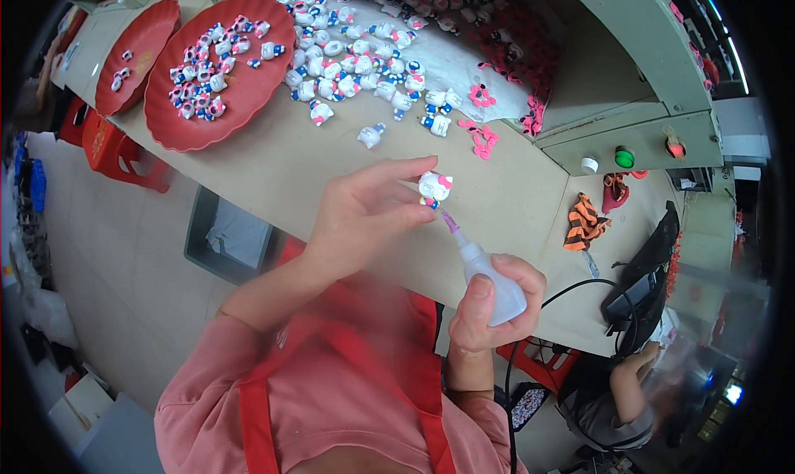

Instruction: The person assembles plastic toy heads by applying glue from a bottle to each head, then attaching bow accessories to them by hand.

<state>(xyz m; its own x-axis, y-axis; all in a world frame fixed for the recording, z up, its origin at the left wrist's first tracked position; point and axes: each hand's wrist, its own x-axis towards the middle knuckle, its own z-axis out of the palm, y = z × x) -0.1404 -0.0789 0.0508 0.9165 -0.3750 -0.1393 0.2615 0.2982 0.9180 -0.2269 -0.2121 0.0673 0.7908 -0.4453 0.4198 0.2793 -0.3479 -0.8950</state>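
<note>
Between the thumb and fingers of my left hand (364,209) is a small white cat figurine (435,186) with a pink bow and a blue lower part. My right hand (501,308) is wrapped round a translucent white squeeze bottle (495,285). Its thin purplish nozzle (451,221) points up at the figurine's lower end; whether the two touch I cannot tell. Past my hands, a white-and-blue figurine (371,135) lies apart from a large pile of similar figurines (348,64). Some pink flower-like pieces (482,141) lie right of it.
A scalloped red plate (248,114) holds several figurines, and a second red plate (149,39) stands left of it. At right are a metal cabinet with a green button (624,157), a striped cloth (586,223) and a black cable (571,288). A grey bin (224,263) is below the table edge.
</note>
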